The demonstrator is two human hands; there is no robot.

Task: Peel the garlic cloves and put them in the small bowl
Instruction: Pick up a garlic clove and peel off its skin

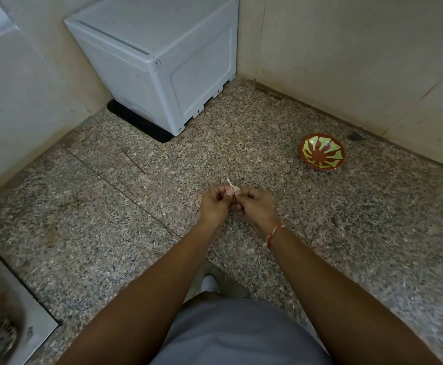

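Above the speckled granite counter (346, 233), my left hand (215, 204) and my right hand (257, 206) meet fingertip to fingertip. Between them they pinch a pale garlic clove (232, 187), with a strip of its papery skin sticking up. Most of the clove is hidden by my fingers. The small bowl (321, 152), red-brown with a yellow-green sunburst pattern, stands empty on the counter to the far right, well apart from my hands.
A white box-shaped appliance (157, 59) stands in the back corner against the wall. A steel sink (2, 325) with its drain lies at the lower left. A small dark speck (355, 136) lies by the right wall.
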